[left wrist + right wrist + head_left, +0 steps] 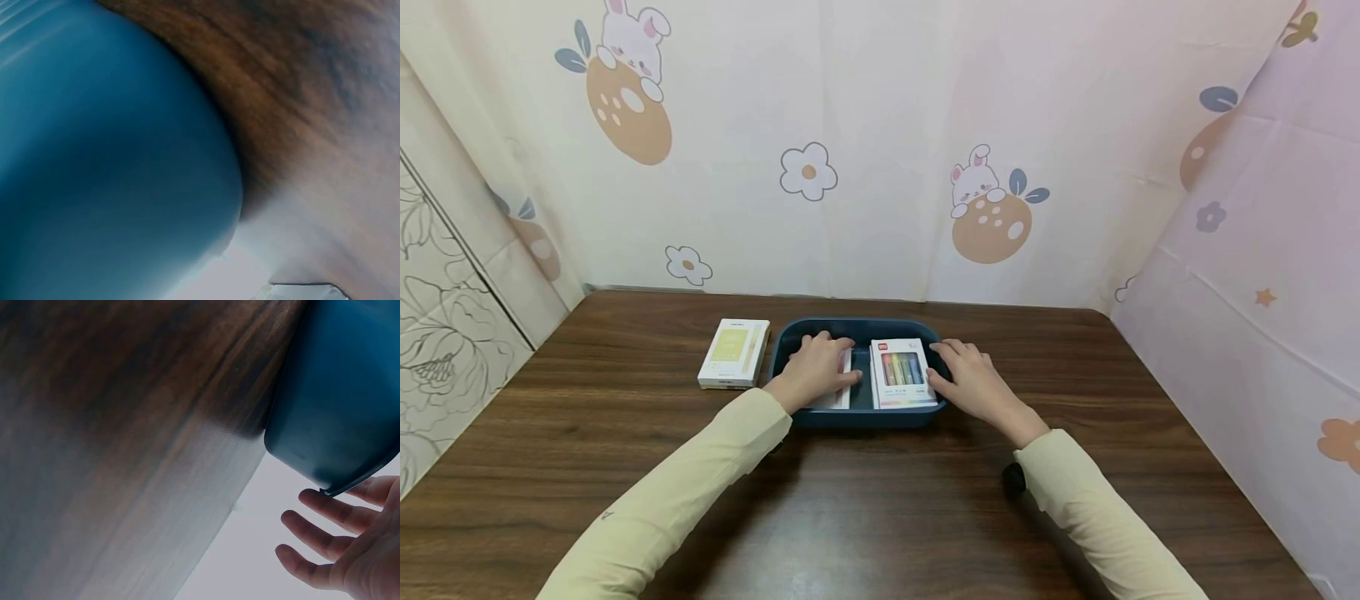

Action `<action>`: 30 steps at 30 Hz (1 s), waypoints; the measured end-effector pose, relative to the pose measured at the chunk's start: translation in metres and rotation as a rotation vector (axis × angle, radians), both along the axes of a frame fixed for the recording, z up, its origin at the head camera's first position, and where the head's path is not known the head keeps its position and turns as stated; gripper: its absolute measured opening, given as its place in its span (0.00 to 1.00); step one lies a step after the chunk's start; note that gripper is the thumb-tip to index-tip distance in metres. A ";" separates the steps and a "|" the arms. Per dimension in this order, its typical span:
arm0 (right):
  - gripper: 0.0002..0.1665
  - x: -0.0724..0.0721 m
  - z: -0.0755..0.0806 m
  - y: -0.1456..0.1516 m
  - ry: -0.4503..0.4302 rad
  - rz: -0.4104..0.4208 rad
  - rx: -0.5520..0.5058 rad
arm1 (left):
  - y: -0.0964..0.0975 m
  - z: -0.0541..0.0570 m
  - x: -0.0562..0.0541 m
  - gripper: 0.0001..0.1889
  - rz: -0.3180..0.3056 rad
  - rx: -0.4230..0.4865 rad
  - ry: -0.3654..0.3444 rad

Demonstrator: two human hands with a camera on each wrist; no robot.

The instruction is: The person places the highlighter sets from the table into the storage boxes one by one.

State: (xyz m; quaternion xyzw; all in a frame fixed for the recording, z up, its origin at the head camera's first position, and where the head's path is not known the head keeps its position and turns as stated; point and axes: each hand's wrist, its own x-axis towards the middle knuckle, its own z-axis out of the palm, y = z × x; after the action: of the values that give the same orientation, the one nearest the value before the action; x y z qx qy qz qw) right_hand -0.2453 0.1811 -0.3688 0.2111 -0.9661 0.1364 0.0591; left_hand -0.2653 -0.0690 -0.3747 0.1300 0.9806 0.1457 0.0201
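A dark blue plastic bin [857, 420] stands on the table, its curved wall [119, 156] filling much of the left wrist view. My left hand [815, 372] reaches into its left half, over a white box [835, 400] that it mostly covers. Thumb and index finger extend past that box's right edge. In the right half lies a white box of colored crayons or pens [904, 373], its window showing several colored sticks. My right hand [973, 379] is at the bin's right end, thumb toward the crayon box. The right wrist view shows its fingers [312, 534] loosely spread near the rim.
A white box with a yellow-green panel [733, 354] lies on the brown wooden table [880, 508], just left of the bin. Behind the table hangs a pale curtain [880, 233] with rabbit and flower prints.
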 end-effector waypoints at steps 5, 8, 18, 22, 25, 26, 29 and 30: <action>0.31 0.000 0.000 0.000 -0.011 -0.006 0.004 | -0.002 0.003 0.001 0.30 -0.010 -0.004 0.011; 0.31 0.000 0.001 0.000 -0.019 -0.012 0.002 | -0.004 0.006 0.003 0.30 -0.029 -0.005 0.042; 0.30 0.000 0.001 -0.001 -0.014 -0.008 0.001 | -0.010 0.019 0.010 0.26 -0.082 -0.039 0.193; 0.30 0.000 0.001 -0.001 -0.015 -0.007 -0.001 | -0.013 0.025 0.012 0.25 -0.085 -0.055 0.251; 0.30 0.000 0.001 0.000 -0.018 -0.008 -0.001 | -0.017 0.028 0.012 0.25 -0.082 -0.063 0.276; 0.30 0.000 0.001 0.000 -0.020 -0.007 -0.001 | -0.019 0.029 0.012 0.25 -0.077 -0.062 0.278; 0.30 -0.001 0.001 0.000 -0.021 -0.007 -0.001 | -0.026 0.032 0.012 0.25 -0.063 -0.054 0.277; 0.30 -0.001 0.001 0.000 -0.020 -0.007 0.000 | -0.028 0.033 0.011 0.26 -0.056 -0.054 0.274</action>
State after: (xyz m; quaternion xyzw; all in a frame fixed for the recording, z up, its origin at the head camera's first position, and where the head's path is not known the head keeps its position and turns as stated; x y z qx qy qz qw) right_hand -0.2459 0.1809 -0.3682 0.2064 -0.9673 0.1384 0.0498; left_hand -0.2538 -0.0969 -0.3416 0.1753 0.9736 0.0997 -0.1064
